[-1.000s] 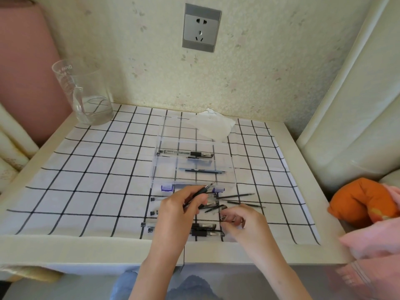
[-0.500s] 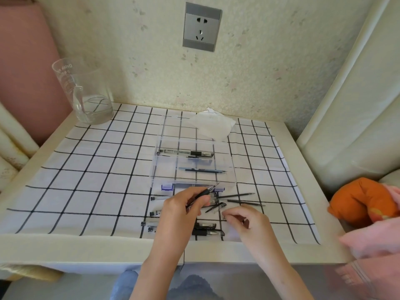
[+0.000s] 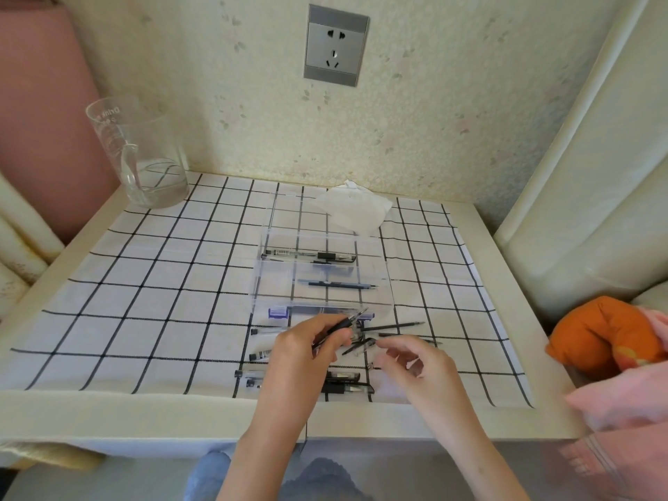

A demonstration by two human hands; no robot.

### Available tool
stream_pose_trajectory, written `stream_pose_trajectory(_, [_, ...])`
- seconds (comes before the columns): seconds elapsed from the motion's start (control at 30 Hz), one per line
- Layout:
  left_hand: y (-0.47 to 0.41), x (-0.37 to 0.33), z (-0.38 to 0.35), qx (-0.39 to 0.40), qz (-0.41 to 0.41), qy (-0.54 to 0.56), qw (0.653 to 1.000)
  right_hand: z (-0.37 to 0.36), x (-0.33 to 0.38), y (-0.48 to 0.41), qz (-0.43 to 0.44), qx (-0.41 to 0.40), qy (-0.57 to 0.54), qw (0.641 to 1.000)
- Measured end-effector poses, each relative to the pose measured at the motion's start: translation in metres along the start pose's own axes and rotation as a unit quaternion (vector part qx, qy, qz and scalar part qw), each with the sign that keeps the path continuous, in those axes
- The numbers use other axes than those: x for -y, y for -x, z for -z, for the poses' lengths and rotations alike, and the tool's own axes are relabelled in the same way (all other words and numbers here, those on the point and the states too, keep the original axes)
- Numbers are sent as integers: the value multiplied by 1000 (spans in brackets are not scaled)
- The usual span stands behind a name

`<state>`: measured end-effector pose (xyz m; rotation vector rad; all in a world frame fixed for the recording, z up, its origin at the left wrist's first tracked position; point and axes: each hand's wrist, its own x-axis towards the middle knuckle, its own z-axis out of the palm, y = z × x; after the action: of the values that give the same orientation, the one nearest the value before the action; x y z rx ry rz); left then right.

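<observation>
My left hand (image 3: 307, 350) grips a black pen (image 3: 345, 323) whose tip points up and to the right, just in front of the clear plastic pen box (image 3: 321, 273). The box holds a capped pen (image 3: 307, 254) and a thin refill (image 3: 336, 283). My right hand (image 3: 415, 359) hovers beside the left with fingers loosely curled and spread; its index tip is close to a clear pen barrel (image 3: 359, 346) lying on the cloth. Loose refills (image 3: 394, 324) and more pens (image 3: 343, 381) lie around and under both hands.
A checked cloth (image 3: 162, 283) covers the white table (image 3: 144, 417). A glass jug (image 3: 139, 157) with a little water stands at the back left, a crumpled tissue (image 3: 354, 209) behind the box. An orange and pink cushion (image 3: 611, 334) lies at the right edge. A wall socket (image 3: 336, 45) is above.
My right hand has risen slightly and its pinched fingers have spread apart. My left hand has shifted a little up and right with the pen.
</observation>
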<state>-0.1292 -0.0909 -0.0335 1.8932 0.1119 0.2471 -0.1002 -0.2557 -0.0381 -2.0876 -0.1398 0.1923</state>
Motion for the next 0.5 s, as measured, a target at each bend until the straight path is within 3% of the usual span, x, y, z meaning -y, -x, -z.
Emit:
stream_pose_trajectory(0.17, [1,-1,1,2,-10,0,1000,-6,28,-7,-47,-9,-207,977])
stream_pose_trajectory(0.5, [-1,11,4,-20,-7,-54,998,-10,31,-21,-86,-86,-341,932])
